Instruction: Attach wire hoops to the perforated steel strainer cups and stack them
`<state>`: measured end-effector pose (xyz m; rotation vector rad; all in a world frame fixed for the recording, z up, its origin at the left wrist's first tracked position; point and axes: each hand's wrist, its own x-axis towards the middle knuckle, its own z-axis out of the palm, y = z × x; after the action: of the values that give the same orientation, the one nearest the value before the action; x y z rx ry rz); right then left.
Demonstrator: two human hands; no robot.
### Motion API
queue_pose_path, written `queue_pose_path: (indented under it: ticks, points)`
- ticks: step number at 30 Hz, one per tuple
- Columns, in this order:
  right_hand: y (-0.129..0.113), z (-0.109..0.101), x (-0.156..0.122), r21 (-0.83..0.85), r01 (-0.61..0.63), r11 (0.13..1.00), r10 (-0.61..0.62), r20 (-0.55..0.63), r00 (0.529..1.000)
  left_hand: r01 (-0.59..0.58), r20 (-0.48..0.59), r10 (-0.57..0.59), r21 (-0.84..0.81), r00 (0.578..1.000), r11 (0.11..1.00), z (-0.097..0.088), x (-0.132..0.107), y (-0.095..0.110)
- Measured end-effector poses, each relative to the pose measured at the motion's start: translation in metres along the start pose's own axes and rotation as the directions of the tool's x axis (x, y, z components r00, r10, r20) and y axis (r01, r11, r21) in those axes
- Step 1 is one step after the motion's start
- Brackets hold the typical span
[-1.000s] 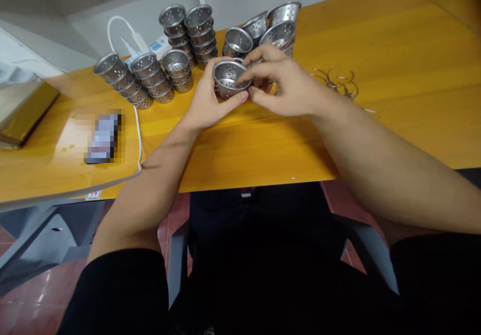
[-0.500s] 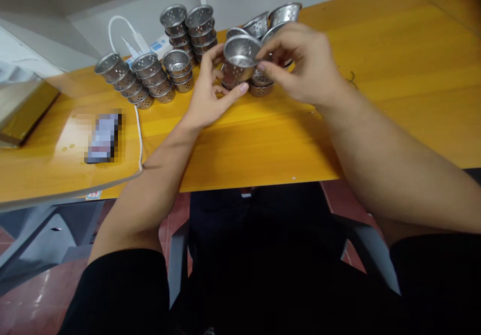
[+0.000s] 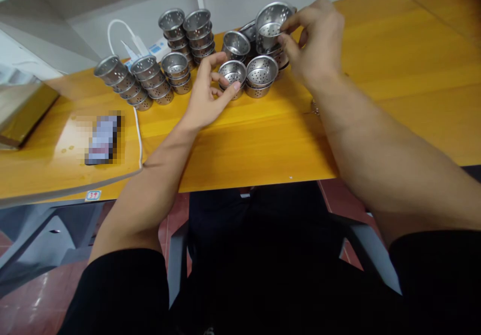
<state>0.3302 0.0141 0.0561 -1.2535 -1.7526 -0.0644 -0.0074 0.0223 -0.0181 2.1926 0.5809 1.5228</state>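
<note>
My right hand (image 3: 315, 41) pinches the rim of a perforated metal cup (image 3: 273, 34), tilted above the back right of the cup group. Under it, partly hidden, are more cups. Beside the front left stack, my left hand (image 3: 210, 92) has its thumb and fingers apart around a perforated cup (image 3: 232, 71); its thumb overlaps the front of that cup. Just to the right stands another short stack (image 3: 262, 74). Behind these is a further cup (image 3: 236, 46), with a tilted one (image 3: 248, 30) partly covered by the raised cup.
Several taller cup stacks (image 3: 199, 34) stand at the back, with leaning stacks (image 3: 122, 81) farther left. A white power strip (image 3: 160, 48) and cable lie behind them. A blurred phone (image 3: 103, 139) rests on the yellow table (image 3: 244, 144). At the left edge sits a box (image 3: 26, 109).
The cup formerly raised between both hands is no longer there; a cup sits lower by my left hand. My right hand has moved up and right and holds a cup there.
</note>
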Motion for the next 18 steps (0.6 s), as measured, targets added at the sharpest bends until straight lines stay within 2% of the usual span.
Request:
queue_pose_path:
  ticks: [4,8,14,18]
  points:
    - [0.006,0.003,0.000,0.020,-0.026,0.999,0.025,0.036,0.999,0.018,0.010,-0.019,0.023,1.000,1.000,-0.002,0.000,-0.001]
    - [0.009,0.004,0.000,0.046,-0.032,0.998,0.030,0.044,0.999,-0.016,0.051,0.015,0.012,0.999,1.000,-0.004,0.001,-0.013]
    - [0.002,0.002,-0.004,0.018,-0.042,0.999,0.042,0.033,0.999,0.025,-0.013,-0.025,0.012,1.000,1.000,-0.003,0.000,-0.018]
    - [-0.006,-0.006,-0.008,0.088,-0.007,0.996,0.004,0.036,0.999,0.056,-0.018,-0.056,0.049,0.998,0.997,-0.015,0.002,-0.017]
